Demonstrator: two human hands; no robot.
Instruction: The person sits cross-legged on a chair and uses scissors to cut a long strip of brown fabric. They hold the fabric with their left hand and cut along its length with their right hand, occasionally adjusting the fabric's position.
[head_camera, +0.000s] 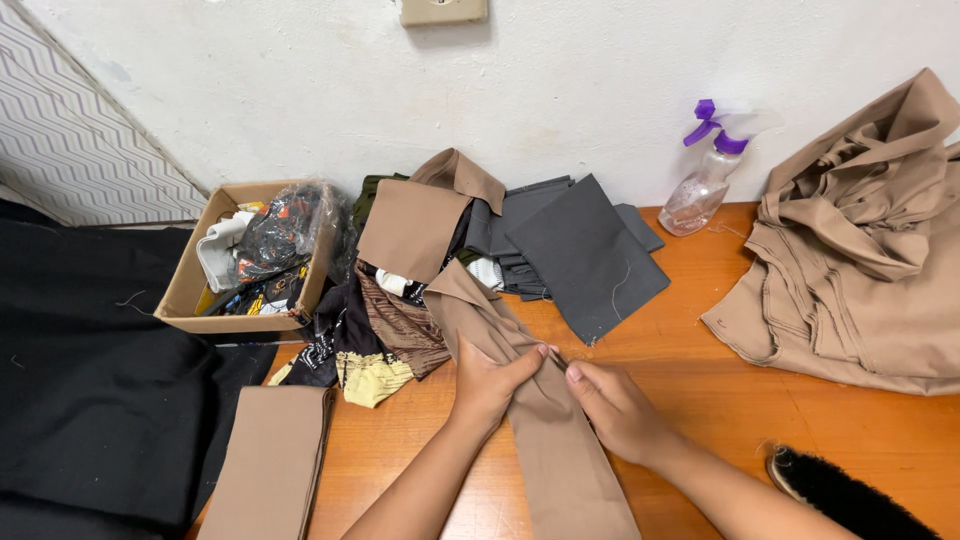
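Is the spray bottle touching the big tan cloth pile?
Apart. The head view shows bare wall and orange table between the spray bottle and the tan cloth pile.

Bare orange table (700, 360) between grey fabric pieces (585, 255) and tan garment heap (860, 270).

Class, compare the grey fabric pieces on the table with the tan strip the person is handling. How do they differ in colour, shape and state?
The grey fabric pieces are dark grey; the tan strip is light brown. The grey pieces are broad, squarish panels lying stacked and untouched; the tan strip is long and narrow, pressed under the left hand and right hand. Both are plain cloth resting on the wooden table.
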